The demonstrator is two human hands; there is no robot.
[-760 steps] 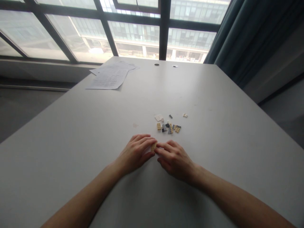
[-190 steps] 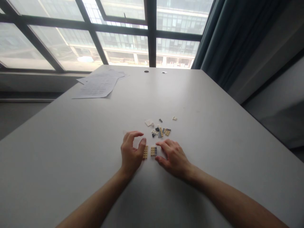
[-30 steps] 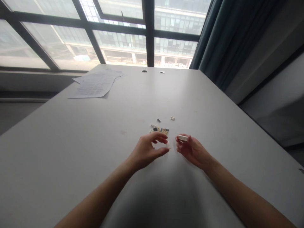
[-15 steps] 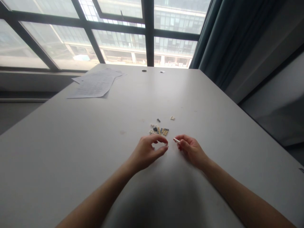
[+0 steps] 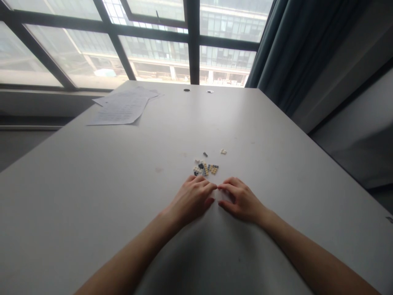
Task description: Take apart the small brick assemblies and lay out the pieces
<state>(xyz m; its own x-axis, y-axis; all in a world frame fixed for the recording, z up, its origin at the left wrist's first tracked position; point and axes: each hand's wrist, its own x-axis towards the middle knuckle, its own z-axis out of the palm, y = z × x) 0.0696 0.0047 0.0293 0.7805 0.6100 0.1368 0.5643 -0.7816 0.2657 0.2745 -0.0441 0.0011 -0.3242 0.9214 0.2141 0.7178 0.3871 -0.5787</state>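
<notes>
Brought right hand (image 5: 242,201) inward since the earlier frame, to meet left hand (image 5: 195,197) at lower centre, fingertips about touching. Fingers half curled on both, thumbs slightly apart from them; cannot tell whether gripping anything. Just beyond left hand, on white table (image 5: 123,184), can see loose tan, grey, black and white bricks (image 5: 206,169). Farther up, near centre, a small grey piece (image 5: 205,154) and cream piece (image 5: 223,151), apart. At upper left, papers (image 5: 123,108); behind, window (image 5: 156,53).
</notes>
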